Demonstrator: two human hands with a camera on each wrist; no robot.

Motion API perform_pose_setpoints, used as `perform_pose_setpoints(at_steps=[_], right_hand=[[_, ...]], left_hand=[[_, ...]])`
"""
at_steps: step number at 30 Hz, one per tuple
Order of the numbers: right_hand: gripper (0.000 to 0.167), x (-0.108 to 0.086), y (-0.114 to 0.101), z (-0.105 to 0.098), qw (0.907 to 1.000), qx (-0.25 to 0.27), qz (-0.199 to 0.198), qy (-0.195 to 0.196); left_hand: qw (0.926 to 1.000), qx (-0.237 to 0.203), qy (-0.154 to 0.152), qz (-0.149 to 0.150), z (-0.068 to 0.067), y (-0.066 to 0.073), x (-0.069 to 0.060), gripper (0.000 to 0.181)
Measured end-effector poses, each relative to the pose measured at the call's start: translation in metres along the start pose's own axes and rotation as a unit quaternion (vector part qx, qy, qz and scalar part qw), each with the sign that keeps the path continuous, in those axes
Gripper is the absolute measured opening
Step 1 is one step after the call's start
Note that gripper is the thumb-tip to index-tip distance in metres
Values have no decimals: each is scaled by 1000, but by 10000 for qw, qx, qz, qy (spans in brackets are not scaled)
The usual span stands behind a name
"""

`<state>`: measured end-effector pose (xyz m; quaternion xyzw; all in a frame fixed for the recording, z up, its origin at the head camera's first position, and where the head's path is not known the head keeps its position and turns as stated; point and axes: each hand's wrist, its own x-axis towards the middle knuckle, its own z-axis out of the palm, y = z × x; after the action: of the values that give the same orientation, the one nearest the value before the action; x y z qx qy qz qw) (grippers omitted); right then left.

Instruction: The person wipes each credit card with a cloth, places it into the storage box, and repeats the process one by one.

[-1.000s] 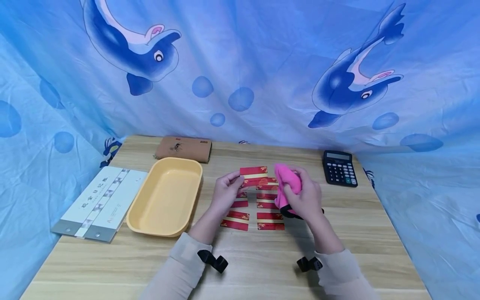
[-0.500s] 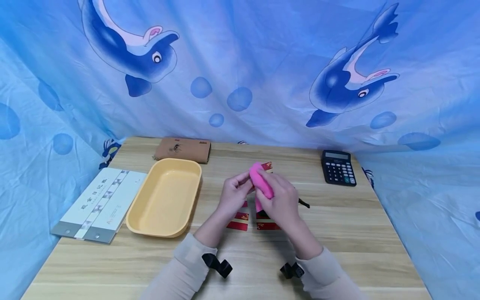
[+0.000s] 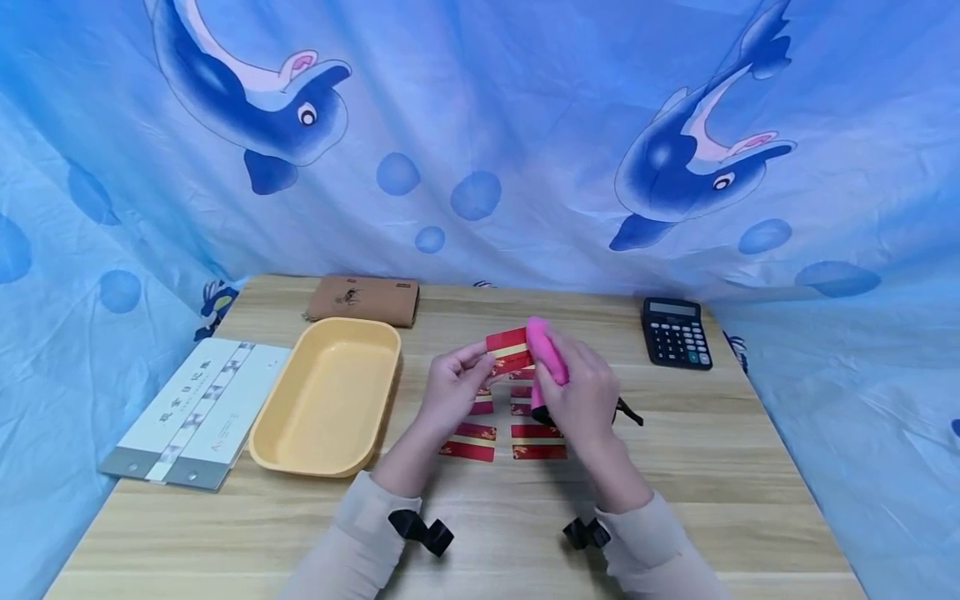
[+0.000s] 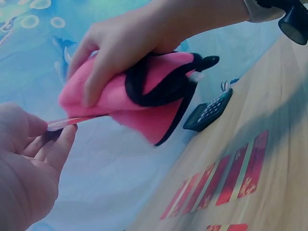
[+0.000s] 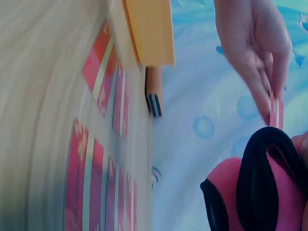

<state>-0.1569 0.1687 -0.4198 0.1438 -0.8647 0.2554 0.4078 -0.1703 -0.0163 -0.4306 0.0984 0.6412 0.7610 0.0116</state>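
Note:
My left hand (image 3: 452, 385) pinches a red card (image 3: 508, 343) with a gold stripe by its left end, above the table. In my right hand (image 3: 587, 393) is a folded pink cloth (image 3: 546, 348) with black edging. The cloth meets the right end of the card; in the left wrist view the thin card (image 4: 86, 120) runs edge-on from the left fingers to the cloth. Part of the cloth is hidden behind the right hand. Below the hands, more such cards (image 3: 540, 451) lie on the table in two columns, some partly covered by the hands.
A yellow tray (image 3: 264, 446) stands left of the cards, beside a white cash journal (image 3: 197, 408). Behind the tray lies a brown wallet (image 3: 367, 300). At the back right is a black calculator (image 3: 677, 333). A blue dolphin-print curtain (image 3: 480, 108) surrounds the wooden table (image 3: 720, 500).
My right hand has brought the cloth leftward onto the card, covering it half a second ago. Now the cloth is back toward the card's right end, uncovering most of it.

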Motion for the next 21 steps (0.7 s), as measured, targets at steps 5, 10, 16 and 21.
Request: perform_pose_setpoints(at_steps=[5, 10, 16, 21], right_hand=[[38, -5, -20, 4, 9979, 331, -551, -114], [36, -7, -28, 5, 9968, 469, -645, -101], [40, -3, -11, 4, 9993, 220, -280, 105], [41, -2, 5, 3, 9999, 91, 40, 69]], left_hand=[[9996, -196, -110, 163, 6, -4, 2, 31], [9998, -96, -122, 151, 5, -4, 0, 31], [9997, 221, 27, 98, -2, -2, -3, 30], [9975, 585, 387, -22, -6, -3, -3, 32]])
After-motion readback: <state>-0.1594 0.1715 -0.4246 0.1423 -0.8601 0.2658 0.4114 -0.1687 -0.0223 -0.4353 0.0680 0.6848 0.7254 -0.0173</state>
